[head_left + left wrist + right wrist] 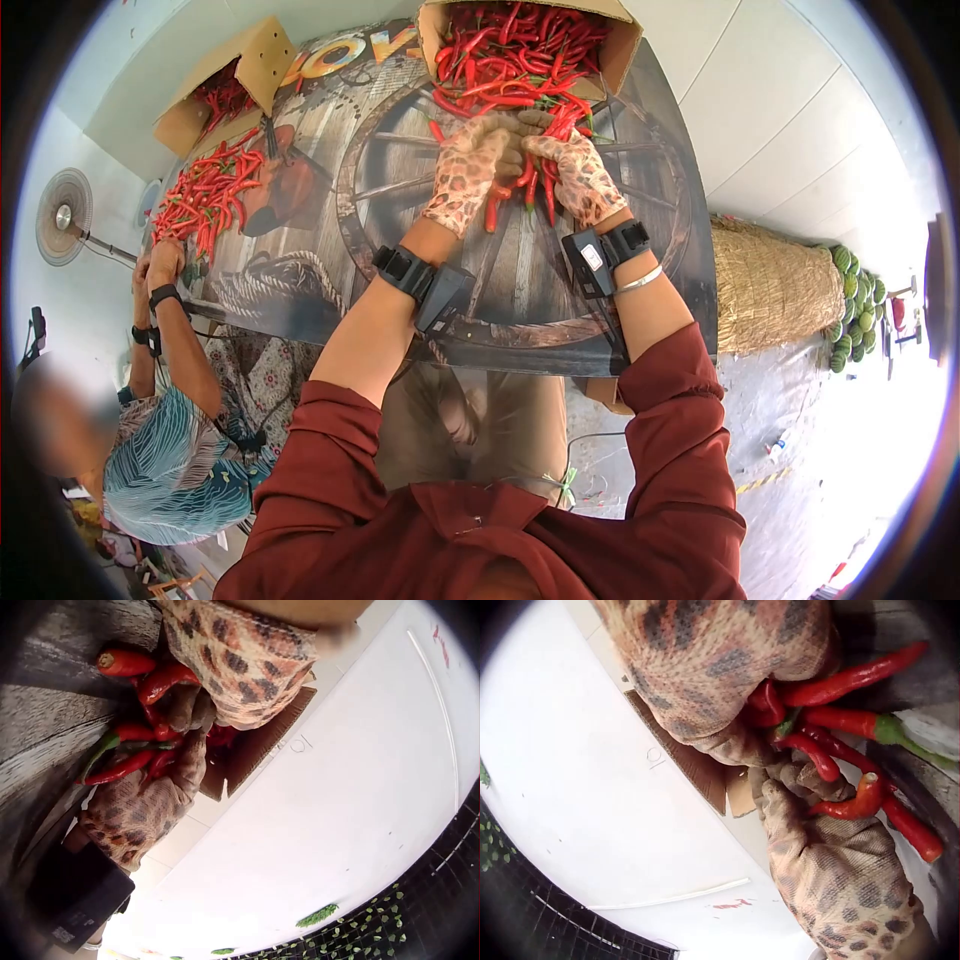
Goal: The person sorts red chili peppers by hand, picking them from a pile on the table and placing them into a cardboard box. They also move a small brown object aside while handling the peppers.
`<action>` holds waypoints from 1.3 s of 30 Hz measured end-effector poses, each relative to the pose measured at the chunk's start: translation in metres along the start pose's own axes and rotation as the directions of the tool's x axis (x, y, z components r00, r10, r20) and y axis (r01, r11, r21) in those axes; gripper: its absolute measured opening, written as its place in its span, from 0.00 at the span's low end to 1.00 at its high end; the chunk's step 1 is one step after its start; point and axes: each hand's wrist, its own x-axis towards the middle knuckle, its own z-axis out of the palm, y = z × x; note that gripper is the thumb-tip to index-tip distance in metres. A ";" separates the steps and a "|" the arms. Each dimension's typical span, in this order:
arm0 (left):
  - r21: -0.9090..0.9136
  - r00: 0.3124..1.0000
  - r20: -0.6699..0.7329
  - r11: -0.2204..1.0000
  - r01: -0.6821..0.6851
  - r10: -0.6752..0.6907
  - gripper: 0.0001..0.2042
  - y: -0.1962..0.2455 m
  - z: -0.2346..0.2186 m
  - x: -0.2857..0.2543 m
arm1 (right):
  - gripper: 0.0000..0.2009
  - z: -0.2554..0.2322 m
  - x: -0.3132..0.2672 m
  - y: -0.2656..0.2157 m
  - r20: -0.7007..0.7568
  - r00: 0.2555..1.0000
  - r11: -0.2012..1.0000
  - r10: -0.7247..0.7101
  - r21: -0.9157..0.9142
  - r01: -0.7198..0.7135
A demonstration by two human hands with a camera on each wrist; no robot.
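Daylight fills the head view, even and fairly bright, strongest at the lower right where the floor washes pale. Fisheye bending curves the table (660, 300) edge and a dark vignette rings the frame. A face at the lower left is blurred out. In both wrist views the white ceiling (352, 795) glares, the near hands (832, 885) are soft and partly shadowed, and the corners fall to black.
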 end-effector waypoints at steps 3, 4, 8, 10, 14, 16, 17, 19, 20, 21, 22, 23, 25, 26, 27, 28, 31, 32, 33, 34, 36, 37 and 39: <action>-0.069 0.999 0.008 0.997 -0.038 0.039 0.09 0.002 0.002 -0.001 | 0.16 -0.002 0.000 0.000 -0.026 0.999 0.998 -0.040 -0.050 0.039; -0.068 0.999 0.007 0.997 -0.037 0.037 0.09 0.001 0.001 -0.001 | 0.16 0.000 -0.002 -0.002 -0.047 0.998 0.998 -0.033 -0.046 0.031; -0.059 0.999 -0.046 0.998 -0.022 0.019 0.09 0.006 0.001 -0.004 | 0.15 -0.002 -0.001 -0.003 -0.072 0.997 0.994 -0.031 -0.109 0.023; -0.067 0.998 -0.058 0.998 -0.001 -0.003 0.10 0.006 0.001 -0.005 | 0.15 -0.003 -0.001 -0.003 -0.068 0.997 0.992 -0.035 -0.121 0.027; 0.057 0.990 -0.071 0.992 -0.114 0.118 0.10 -0.016 -0.009 0.008 | 0.14 -0.013 0.002 -0.001 -0.018 0.996 0.952 -0.091 -0.295 0.082; 0.171 0.980 -0.070 0.970 -0.174 0.188 0.11 -0.012 -0.009 0.008 | 0.15 -0.016 0.004 0.001 -0.010 0.994 0.942 -0.106 -0.320 0.097; 0.089 0.989 -0.078 0.989 -0.117 0.124 0.10 -0.011 -0.008 0.006 | 0.15 -0.018 0.004 0.002 -0.001 0.993 0.931 -0.120 -0.346 0.113; 0.007 0.995 -0.082 0.998 -0.058 0.059 0.10 -0.001 -0.004 0.000 | 0.15 -0.012 0.000 -0.001 -0.016 0.994 0.943 -0.106 -0.318 0.096; -0.034 0.996 -0.087 0.999 -0.025 0.022 0.10 0.004 -0.001 -0.002 | 0.15 -0.009 -0.002 -0.002 -0.030 0.995 0.954 -0.092 -0.289 0.079; -0.074 0.996 -0.091 0.997 0.008 -0.015 0.09 0.006 -0.001 -0.003 | 0.15 -0.008 -0.002 -0.002 -0.031 0.995 0.954 -0.091 -0.289 0.079; -0.074 0.996 -0.091 0.997 0.010 -0.017 0.09 -0.004 -0.005 0.002 | 0.13 -0.008 -0.001 -0.002 -0.051 0.995 0.960 -0.086 -0.272 0.069; 0.061 0.990 -0.108 0.994 -0.088 0.094 0.10 -0.017 -0.012 0.011 | 0.12 -0.007 -0.001 -0.002 -0.072 0.994 0.965 -0.081 -0.254 0.060; 0.028 0.997 -0.078 1.000 -0.001 0.004 0.11 -0.004 -0.010 0.000 | 0.12 0.000 -0.007 -0.013 -0.058 0.998 0.913 0.038 -0.403 -0.058; 0.433 0.951 -0.088 0.871 -0.232 0.297 0.11 -0.034 -0.024 0.017 | 0.12 -0.003 -0.015 -0.021 -0.080 0.985 0.824 0.153 -0.540 -0.172; 0.692 0.815 0.088 0.553 -0.464 0.573 0.11 -0.047 -0.035 0.021 | 0.14 -0.032 -0.005 0.000 0.336 0.894 0.196 -0.298 -0.895 0.402; 0.200 0.987 -0.027 0.968 -0.151 0.160 0.11 0.001 -0.011 -0.002 | 0.17 -0.029 -0.011 -0.008 0.438 0.830 0.027 -0.344 -0.879 0.476; 0.001 0.993 -0.097 0.998 -0.070 0.069 0.10 -0.005 -0.007 0.003 | 0.18 -0.047 -0.011 -0.001 0.505 0.692 -0.152 -0.516 -0.849 0.507; -0.013 0.992 -0.116 0.998 -0.059 0.057 0.09 -0.002 -0.003 0.002 | 0.18 -0.047 -0.017 -0.001 0.325 0.824 0.243 -0.463 -0.848 0.471; 0.000 0.993 -0.119 1.000 -0.024 0.024 0.09 -0.005 -0.006 0.005 | 0.14 -0.052 -0.023 -0.006 0.259 0.858 0.391 -0.444 -0.805 0.446; 0.015 0.991 -0.132 1.000 0.010 -0.008 0.10 -0.006 -0.009 0.009 | 0.12 -0.052 -0.029 -0.012 0.204 0.888 0.533 -0.412 -0.737 0.416; 0.009 0.996 -0.094 1.000 0.001 -0.001 0.10 -0.010 -0.015 0.014 | 0.10 -0.047 -0.050 -0.027 -0.063 0.956 0.958 -0.286 0.001 0.287; 0.001 0.997 -0.073 1.000 -0.023 0.023 0.10 -0.010 -0.016 0.014 | 0.08 -0.032 -0.081 -0.045 -0.172 0.961 0.935 -0.218 0.245 0.255; 0.011 0.998 -0.066 1.000 -0.004 0.005 0.11 -0.011 -0.018 0.015 | 0.11 -0.031 -0.140 -0.062 -0.280 0.900 0.942 -0.335 -0.132 0.309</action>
